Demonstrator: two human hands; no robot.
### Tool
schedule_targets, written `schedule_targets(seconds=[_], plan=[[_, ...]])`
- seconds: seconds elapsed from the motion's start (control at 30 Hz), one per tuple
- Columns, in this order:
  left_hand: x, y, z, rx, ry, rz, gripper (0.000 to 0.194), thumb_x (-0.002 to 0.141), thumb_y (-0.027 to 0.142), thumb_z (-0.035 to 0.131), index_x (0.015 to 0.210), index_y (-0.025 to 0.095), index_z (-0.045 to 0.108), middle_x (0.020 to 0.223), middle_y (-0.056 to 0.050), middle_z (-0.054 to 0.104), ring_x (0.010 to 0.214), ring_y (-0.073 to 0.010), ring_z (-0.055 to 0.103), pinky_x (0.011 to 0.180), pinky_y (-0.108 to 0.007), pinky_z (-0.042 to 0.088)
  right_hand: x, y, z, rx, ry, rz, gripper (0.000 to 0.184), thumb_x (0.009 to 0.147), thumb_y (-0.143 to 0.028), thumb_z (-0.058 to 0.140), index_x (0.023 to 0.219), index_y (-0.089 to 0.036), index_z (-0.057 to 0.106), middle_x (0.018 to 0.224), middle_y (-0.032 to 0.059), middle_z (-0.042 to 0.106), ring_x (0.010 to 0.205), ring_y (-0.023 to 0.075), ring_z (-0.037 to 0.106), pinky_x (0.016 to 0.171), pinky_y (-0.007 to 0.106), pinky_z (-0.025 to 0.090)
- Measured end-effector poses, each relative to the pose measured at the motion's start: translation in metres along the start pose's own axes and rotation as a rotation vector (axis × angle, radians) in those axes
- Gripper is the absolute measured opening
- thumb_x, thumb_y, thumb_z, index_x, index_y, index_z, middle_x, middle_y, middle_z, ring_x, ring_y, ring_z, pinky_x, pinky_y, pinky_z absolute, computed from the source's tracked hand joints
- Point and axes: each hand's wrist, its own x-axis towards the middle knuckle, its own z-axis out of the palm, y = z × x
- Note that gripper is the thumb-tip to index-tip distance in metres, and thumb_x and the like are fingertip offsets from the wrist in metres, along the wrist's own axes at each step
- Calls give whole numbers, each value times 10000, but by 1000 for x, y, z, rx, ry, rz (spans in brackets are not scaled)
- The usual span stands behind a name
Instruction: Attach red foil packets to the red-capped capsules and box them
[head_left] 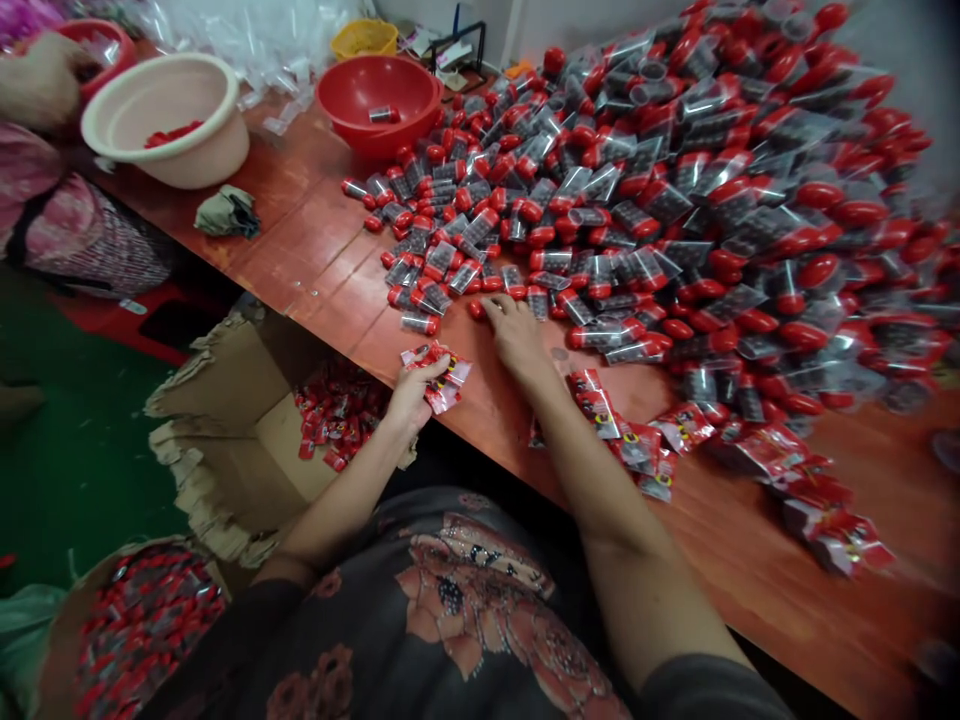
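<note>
Right hand [517, 340], fingers spread and released, lying at the near edge of a heap of red-capped clear plastic vials [675, 220], long axes scattered; left hand [411, 395], farther from the heap, clenches glossy red foil sachets [439, 378].

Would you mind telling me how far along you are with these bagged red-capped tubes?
Done so far: a cardboard box already holds red foil packets. In hand: your left hand grips more packets, and your right hand rests at the heap's edge. Left: the large heap of bagged tubes on the table, plus loose packets.
</note>
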Motion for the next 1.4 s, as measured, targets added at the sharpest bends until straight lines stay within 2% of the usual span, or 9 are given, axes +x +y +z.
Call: schedule_targets(seconds=[0.1, 0.23, 0.3, 0.4, 0.47, 0.57, 0.9, 1.23, 1.4], plan=[[-4, 3, 2, 6, -3, -33, 204, 609, 122, 799, 771, 139, 675, 725, -17, 720, 626, -125, 668, 671, -252, 534, -17, -5, 3, -68, -37, -2, 282, 916, -175, 452, 1129, -141, 634, 1128, 176, 605, 1032, 290, 478, 903, 435, 392], [-6, 1, 5, -17, 29, -67, 130, 663, 119, 764, 754, 138, 673, 711, -15, 719, 593, -120, 656, 644, -263, 541, -56, -16, -2, -54, -60, 60, 281, 925, -198, 454, 1142, -136, 621, 1057, 176, 626, 979, 291, 527, 855, 430, 415], [-7, -1, 7, -25, 21, -92, 103, 687, 119, 745, 755, 136, 670, 707, -16, 718, 586, -124, 654, 615, -266, 540, -79, -22, -8, 89, 1, 123, 290, 940, -230, 438, 1154, -146, 615, 1042, 154, 646, 957, 272, 559, 843, 417, 439], [-8, -6, 10, -44, -7, -96, 107, 694, 97, 731, 770, 137, 666, 706, -10, 716, 590, -126, 657, 603, -265, 539, -111, -37, -18, 480, 180, 233, 313, 956, -317, 432, 1200, -192, 584, 1085, 98, 662, 934, 221, 605, 798, 368, 492], [-10, -11, 12, -53, -20, -96, 107, 693, 87, 729, 759, 138, 662, 696, -7, 711, 593, -122, 657, 618, -260, 538, -129, -49, -25, 696, 240, 265, 320, 949, -357, 452, 1213, -227, 579, 1079, 65, 674, 917, 197, 628, 791, 355, 515], [-13, -17, 16, -36, -33, -97, 92, 701, 90, 728, 727, 141, 656, 682, -5, 703, 599, -115, 656, 662, -257, 536, -146, -63, -32, 801, 297, 279, 299, 929, -352, 497, 1187, -245, 606, 1099, 55, 680, 991, 196, 630, 873, 372, 511], [-29, -26, 32, 29, -19, -67, 110, 676, 81, 737, 728, 135, 657, 708, -13, 708, 637, -128, 663, 711, -281, 537, -158, -60, -33, 785, 374, 346, 311, 920, -353, 502, 1179, -244, 635, 1112, 70, 685, 1008, 203, 628, 889, 393, 512], [-37, -30, 38, 116, -105, 192, 258, 558, 142, 831, 734, 155, 642, 688, 34, 670, 609, -104, 624, 691, -270, 508, -166, -59, -38, 1053, 223, 441, 317, 867, -393, 582, 1119, -236, 689, 979, 39, 714, 832, 179, 645, 695, 324, 543], [-43, -30, 41, 169, -119, 215, 297, 543, 179, 850, 758, 158, 646, 702, 38, 662, 615, -95, 617, 735, -268, 504, -166, -57, -41, 1081, 219, 445, 309, 845, -387, 606, 1096, -234, 702, 952, 27, 720, 793, 166, 637, 625, 287, 529]])
